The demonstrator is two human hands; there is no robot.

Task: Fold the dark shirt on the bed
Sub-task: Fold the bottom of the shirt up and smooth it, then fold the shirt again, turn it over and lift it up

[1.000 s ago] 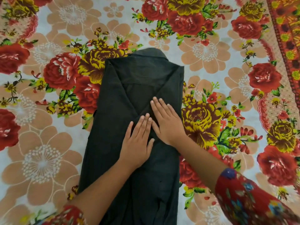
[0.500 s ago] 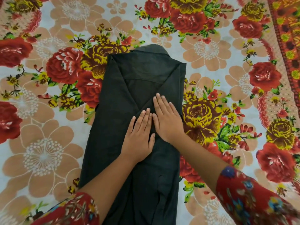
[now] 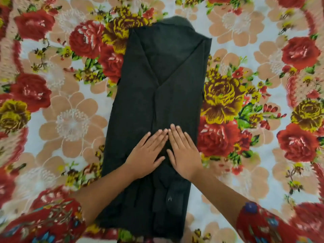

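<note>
The dark shirt [image 3: 157, 85] lies lengthwise on the bed as a long narrow strip, collar at the far end, both sides folded inward so they meet in a V down the middle. My left hand [image 3: 146, 154] rests flat, palm down, on the shirt's lower middle. Beside it, my right hand [image 3: 183, 151] also lies flat on the cloth, fingertips touching those of the left. Neither hand grips the fabric. The shirt's near hem reaches the bottom of the view between my forearms.
A floral bedsheet [image 3: 70, 120] with red, yellow and peach flowers covers the bed on all sides of the shirt. My red patterned sleeves [image 3: 263, 225] show at the bottom corners.
Both flat hands have slid down the shirt toward me, from its middle to its lower part. The view has shifted, showing more of the shirt's near end.
</note>
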